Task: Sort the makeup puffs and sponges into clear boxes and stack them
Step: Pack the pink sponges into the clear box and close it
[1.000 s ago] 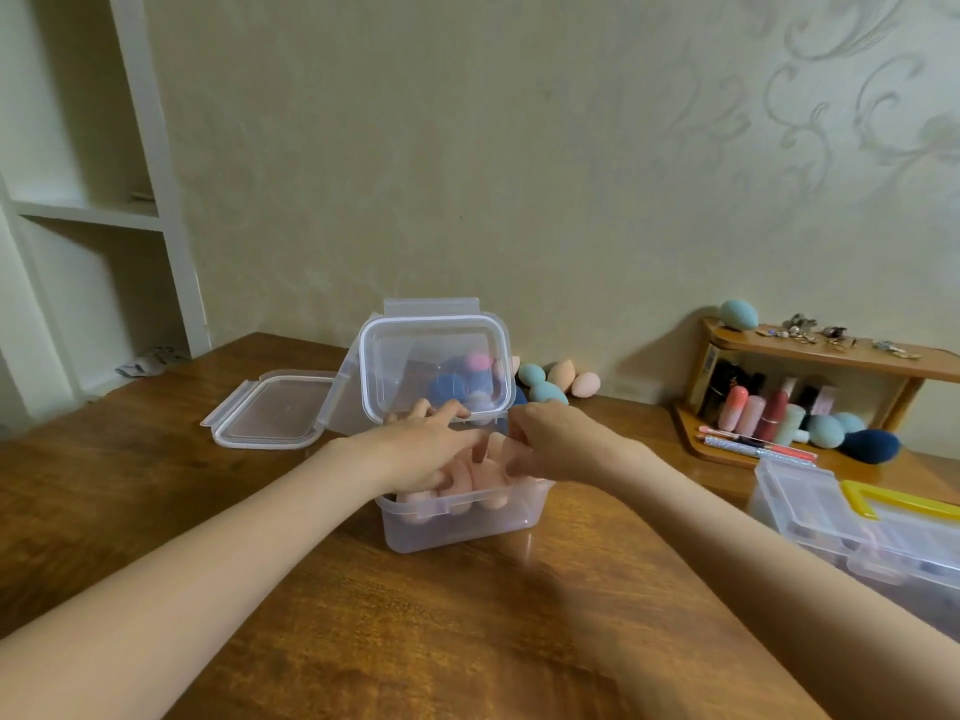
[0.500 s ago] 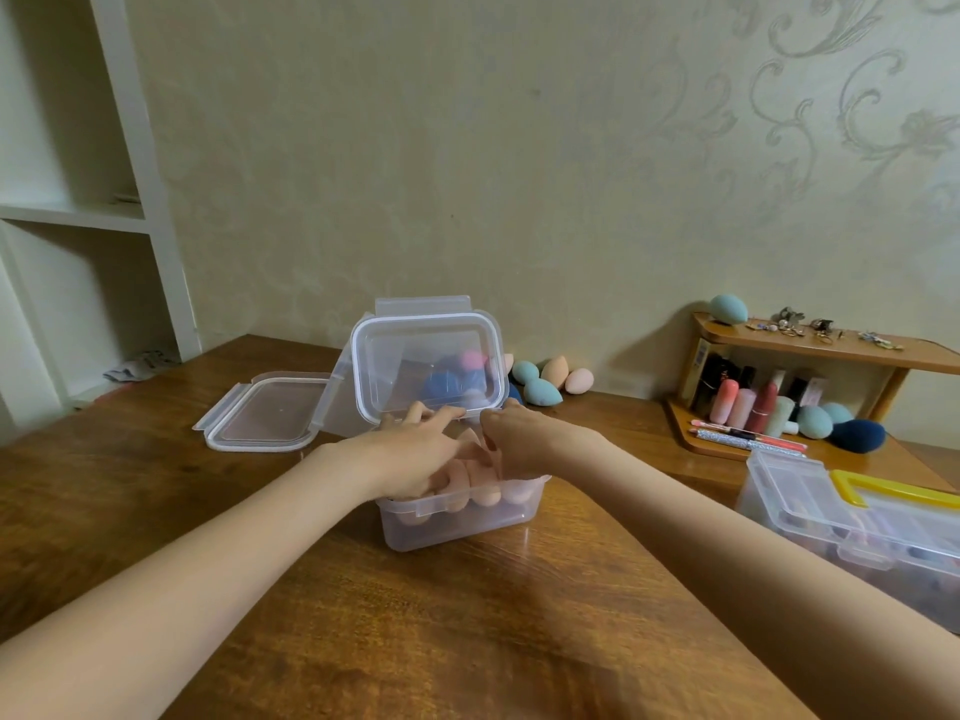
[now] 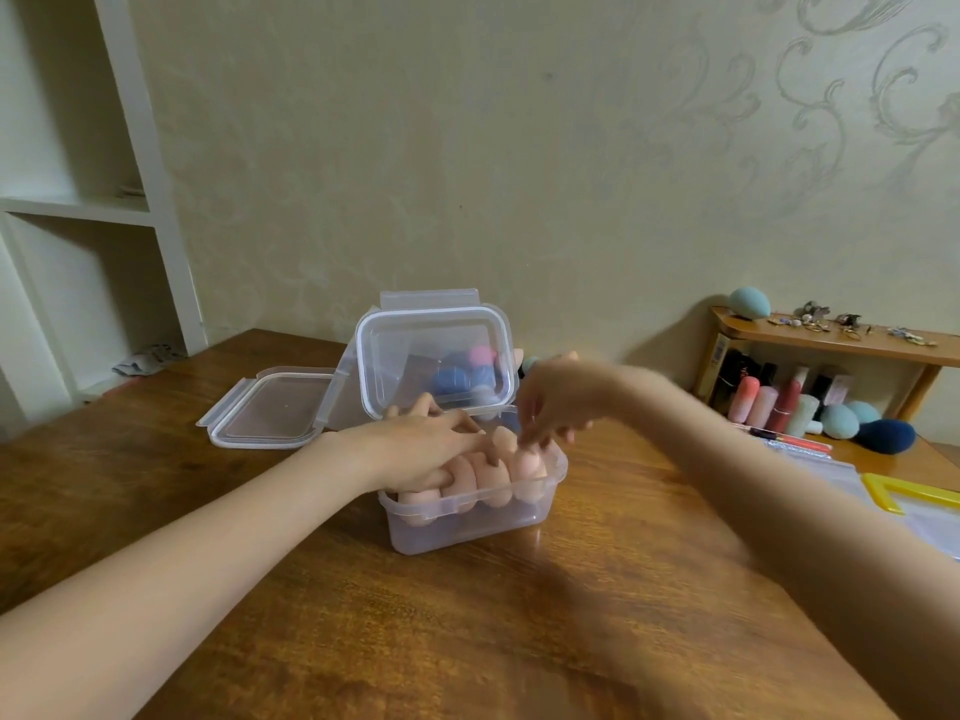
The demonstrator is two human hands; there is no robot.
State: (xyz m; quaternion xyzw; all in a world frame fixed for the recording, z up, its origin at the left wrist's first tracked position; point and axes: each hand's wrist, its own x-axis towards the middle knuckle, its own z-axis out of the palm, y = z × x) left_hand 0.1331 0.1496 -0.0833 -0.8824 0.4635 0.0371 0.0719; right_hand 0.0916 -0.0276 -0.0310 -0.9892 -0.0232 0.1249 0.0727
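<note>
Peach teardrop makeup sponges (image 3: 480,483) packed upright, tips up, inside clear rectangular plastic box (image 3: 467,527) on brown wooden table (image 3: 467,641). Left hand (image 3: 426,449) flat, pressing sponges; right hand (image 3: 553,402) fingers loosely curled, touching tip.

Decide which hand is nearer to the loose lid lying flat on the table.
Left. The left hand rests on the sponges just right of the lid; the right hand is farther right, across the box.

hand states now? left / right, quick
Left hand: open, fingers resting flat on the peach puffs in the clear box.
Right hand: blurred above the box; cannot tell.
</note>
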